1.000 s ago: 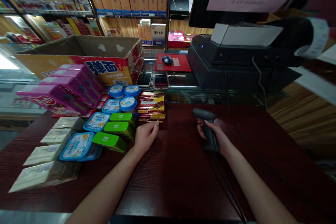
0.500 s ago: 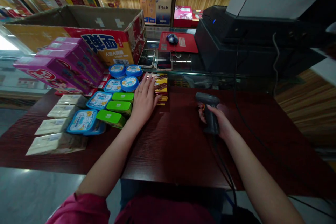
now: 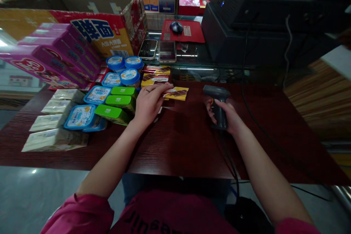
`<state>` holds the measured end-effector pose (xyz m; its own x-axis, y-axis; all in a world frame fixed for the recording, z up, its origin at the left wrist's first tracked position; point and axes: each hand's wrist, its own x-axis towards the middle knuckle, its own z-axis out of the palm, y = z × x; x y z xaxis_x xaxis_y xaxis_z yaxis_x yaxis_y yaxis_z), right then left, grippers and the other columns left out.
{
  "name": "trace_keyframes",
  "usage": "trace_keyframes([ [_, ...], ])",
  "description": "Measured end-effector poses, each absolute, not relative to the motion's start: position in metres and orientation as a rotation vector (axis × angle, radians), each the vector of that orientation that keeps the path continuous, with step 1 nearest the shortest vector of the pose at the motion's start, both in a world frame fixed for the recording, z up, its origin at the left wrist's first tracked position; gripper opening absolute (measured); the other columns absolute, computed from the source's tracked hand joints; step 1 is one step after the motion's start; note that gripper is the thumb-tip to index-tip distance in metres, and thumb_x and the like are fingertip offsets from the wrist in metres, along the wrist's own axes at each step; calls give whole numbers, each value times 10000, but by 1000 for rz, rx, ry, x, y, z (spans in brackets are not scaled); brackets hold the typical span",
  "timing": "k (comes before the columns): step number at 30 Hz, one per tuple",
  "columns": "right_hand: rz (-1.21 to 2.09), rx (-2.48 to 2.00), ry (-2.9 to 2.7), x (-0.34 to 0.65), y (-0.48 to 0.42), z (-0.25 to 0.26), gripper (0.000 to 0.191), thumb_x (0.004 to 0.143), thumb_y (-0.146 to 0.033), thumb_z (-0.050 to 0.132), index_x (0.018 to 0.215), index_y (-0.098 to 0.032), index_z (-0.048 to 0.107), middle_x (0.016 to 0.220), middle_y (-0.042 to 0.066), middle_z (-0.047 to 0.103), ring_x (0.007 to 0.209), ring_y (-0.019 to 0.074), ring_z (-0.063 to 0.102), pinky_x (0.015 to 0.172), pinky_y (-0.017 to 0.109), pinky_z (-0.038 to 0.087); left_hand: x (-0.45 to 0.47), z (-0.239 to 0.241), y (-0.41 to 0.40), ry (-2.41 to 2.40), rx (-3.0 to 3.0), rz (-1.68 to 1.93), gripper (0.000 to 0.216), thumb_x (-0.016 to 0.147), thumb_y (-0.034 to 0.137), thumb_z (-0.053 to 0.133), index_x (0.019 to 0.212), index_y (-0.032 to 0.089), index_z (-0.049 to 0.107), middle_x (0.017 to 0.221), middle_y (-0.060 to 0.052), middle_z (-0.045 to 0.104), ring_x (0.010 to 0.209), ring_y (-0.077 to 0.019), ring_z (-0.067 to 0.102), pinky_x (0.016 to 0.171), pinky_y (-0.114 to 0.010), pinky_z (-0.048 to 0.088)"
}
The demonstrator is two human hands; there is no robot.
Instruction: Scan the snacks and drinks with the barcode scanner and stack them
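My left hand (image 3: 149, 104) is closed on a flat yellow chocolate bar (image 3: 179, 93), whose right end sticks out past the fingertips. More chocolate packs (image 3: 155, 79) in yellow and red lie just behind that hand. Green-lidded packs (image 3: 120, 100) stand right beside it on the left, with blue-lidded tubs (image 3: 129, 76) around them. Over the right part of the counter, my right hand (image 3: 229, 115) grips a dark barcode scanner (image 3: 219, 108) by its handle, a finger near the trigger. The scanner's head points left and its cable hangs down toward me.
Pale packs (image 3: 52, 120) and stacked purple boxes (image 3: 57, 55) fill the left of the dark wooden counter (image 3: 175, 150). Behind are an open cardboard carton (image 3: 120, 25), two phones (image 3: 148, 49) and a mouse (image 3: 176, 26) on a red mat. Black equipment (image 3: 263, 44) with hanging cables stands back right.
My left hand has gone from lying flat on the chocolate packs to gripping one bar, drawn a little toward me and right. My right hand still holds the scanner. The view has tilted down.
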<state>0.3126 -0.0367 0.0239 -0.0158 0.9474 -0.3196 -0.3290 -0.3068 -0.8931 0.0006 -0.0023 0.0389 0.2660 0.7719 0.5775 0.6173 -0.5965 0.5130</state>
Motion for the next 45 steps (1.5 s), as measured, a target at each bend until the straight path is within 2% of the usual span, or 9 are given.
trace_keyframes([
  [6, 1381, -1190, -954, 331, -52, 48, 352, 720, -497, 943, 893, -243, 772, 726, 10, 721, 456, 116, 544, 325, 202, 429, 40, 25, 5, 1116, 1715, 1293, 348, 907, 309, 776, 1222, 170, 728, 1251, -91, 802, 1160, -255, 758, 1046, -366, 571],
  [15, 1306, -1249, -1227, 336, -65, 57, 384, 762, -512, 939, 898, -207, 747, 712, 20, 712, 455, 126, 557, 334, 221, 475, 50, 10, 7, 1025, 1415, 1110, 423, 905, 358, 743, 1288, 180, 767, 1358, -98, 777, 1245, -294, 726, 1091, -433, 561],
  [19, 1351, -1217, -1230, 325, -69, 56, 380, 794, -508, 919, 929, -189, 762, 711, 27, 727, 429, 113, 541, 331, 210, 454, 51, 11, 1, 833, 1165, 998, 686, 762, 239, 840, 1413, 171, 635, 1392, -122, 749, 1222, -261, 734, 1013, -380, 601],
  [22, 1359, -1212, -1239, 317, -73, 59, 354, 809, -496, 904, 938, -190, 781, 726, 36, 740, 442, 116, 553, 349, 212, 467, 54, 7, 1, 876, 1111, 1032, 638, 674, 151, 870, 1260, 159, 616, 1204, -105, 810, 1080, -220, 771, 960, -348, 610],
  [25, 1367, -1195, -1218, 316, -75, 63, 350, 794, -497, 913, 933, -199, 791, 726, 42, 736, 444, 120, 547, 345, 219, 461, 53, 6, 1, 955, 1175, 1085, 463, 698, 157, 856, 1106, 164, 638, 1130, -85, 818, 1052, -213, 775, 980, -360, 607],
  [28, 1364, -1131, -1181, 321, -76, 67, 375, 773, -537, 919, 919, -218, 788, 735, 49, 730, 452, 130, 540, 331, 230, 441, 48, 9, 0, 963, 1308, 1152, 362, 781, 243, 837, 1117, 176, 722, 1197, -79, 804, 1129, -234, 755, 1046, -396, 594],
  [33, 1379, -1180, -1276, 325, -76, 67, 403, 766, -556, 928, 897, -207, 774, 698, 46, 728, 420, 137, 548, 323, 244, 439, 46, 13, 1, 1010, 1282, 1247, 553, 835, 255, 823, 1362, 228, 658, 1060, -43, 805, 999, -224, 771, 918, -375, 643],
  [38, 1332, -1316, -1472, 314, -78, 62, 323, 751, -416, 968, 821, -189, 749, 547, -14, 643, 397, 123, 539, 360, 226, 459, 49, 15, 3, 1023, 1160, 1181, 345, 851, 246, 786, 1180, 164, 723, 1201, -96, 793, 1068, -228, 765, 890, -341, 652],
  [45, 1298, -1245, -1304, 319, -78, 67, 424, 776, -552, 931, 911, -191, 754, 734, 39, 734, 444, 128, 554, 346, 242, 478, 39, 27, -4, 792, 1166, 977, 595, 760, 167, 828, 1348, 203, 739, 1313, -93, 781, 1117, -251, 770, 977, -370, 647],
])
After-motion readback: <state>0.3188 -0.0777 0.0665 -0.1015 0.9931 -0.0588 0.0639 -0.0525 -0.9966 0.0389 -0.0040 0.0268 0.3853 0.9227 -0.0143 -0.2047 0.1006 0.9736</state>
